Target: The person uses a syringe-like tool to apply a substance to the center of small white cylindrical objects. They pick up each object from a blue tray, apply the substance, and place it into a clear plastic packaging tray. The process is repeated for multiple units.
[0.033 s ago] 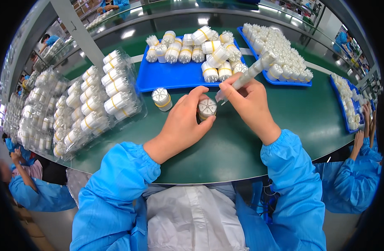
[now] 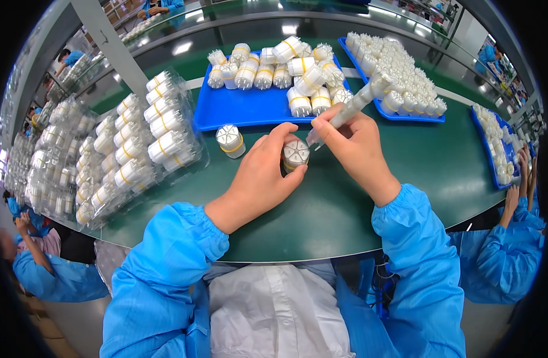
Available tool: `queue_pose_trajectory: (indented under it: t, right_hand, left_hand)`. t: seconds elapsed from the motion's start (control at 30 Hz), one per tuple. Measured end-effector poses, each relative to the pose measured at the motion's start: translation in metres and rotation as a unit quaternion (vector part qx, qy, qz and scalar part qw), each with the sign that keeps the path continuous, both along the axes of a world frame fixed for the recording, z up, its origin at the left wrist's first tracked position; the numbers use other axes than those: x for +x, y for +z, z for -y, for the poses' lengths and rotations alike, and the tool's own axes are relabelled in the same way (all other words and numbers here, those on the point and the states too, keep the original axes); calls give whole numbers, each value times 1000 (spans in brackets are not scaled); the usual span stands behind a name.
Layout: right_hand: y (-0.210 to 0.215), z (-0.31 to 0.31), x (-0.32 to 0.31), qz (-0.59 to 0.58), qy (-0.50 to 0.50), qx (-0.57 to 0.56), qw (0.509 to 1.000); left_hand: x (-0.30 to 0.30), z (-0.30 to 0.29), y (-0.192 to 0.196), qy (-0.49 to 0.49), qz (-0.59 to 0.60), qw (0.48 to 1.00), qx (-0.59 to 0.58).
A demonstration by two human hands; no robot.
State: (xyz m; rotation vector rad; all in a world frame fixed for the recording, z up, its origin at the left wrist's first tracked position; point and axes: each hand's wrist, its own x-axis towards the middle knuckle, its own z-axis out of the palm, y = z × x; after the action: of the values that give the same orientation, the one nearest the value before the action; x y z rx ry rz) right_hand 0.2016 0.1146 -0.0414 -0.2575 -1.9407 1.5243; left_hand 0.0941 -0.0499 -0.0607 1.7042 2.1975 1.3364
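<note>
My left hand (image 2: pixel 259 176) curls its thumb and fingers around a short white cylinder (image 2: pixel 296 153) that stands on the green table. Its round grey top is split into wedges by lines. In my right hand (image 2: pixel 357 146) is a translucent, whitish pen-like tool (image 2: pixel 360 98), gripped between thumb and fingers and slanting down to the left. The tool's narrow tip sits just right of the cylinder's top; whether they touch I cannot tell. Left of my left hand, a similar cylinder with a yellow band (image 2: pixel 230 142) stands upright on its own.
Ahead, a blue tray (image 2: pixel 238 112) holds several banded white cylinders. Another blue tray (image 2: pixel 405 119) at the far right is densely filled. Clear plastic packs of cylinders (image 2: pixel 131 152) are stacked to the left. At right, a co-worker's hands (image 2: pixel 516 185) reach by a third tray (image 2: pixel 489 152).
</note>
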Motion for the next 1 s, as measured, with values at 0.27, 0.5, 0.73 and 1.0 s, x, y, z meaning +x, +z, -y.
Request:
queue_pose_trajectory:
  t: [0.27, 0.5, 0.73, 1.0]
  right_hand:
    - [-3, 5, 1, 52, 4, 68, 996]
    - [5, 1, 2, 14, 0, 14, 1000]
    - [-4, 2, 0, 55, 1, 46, 997]
    - [-2, 1, 1, 18, -6, 42, 999]
  left_hand:
    - [0, -4, -1, 8, -33, 999, -6]
    - [3, -2, 0, 12, 3, 1000, -5]
    - [0, -5, -6, -27, 36, 998, 34]
    - [2, -4, -2, 19, 9, 1000, -14]
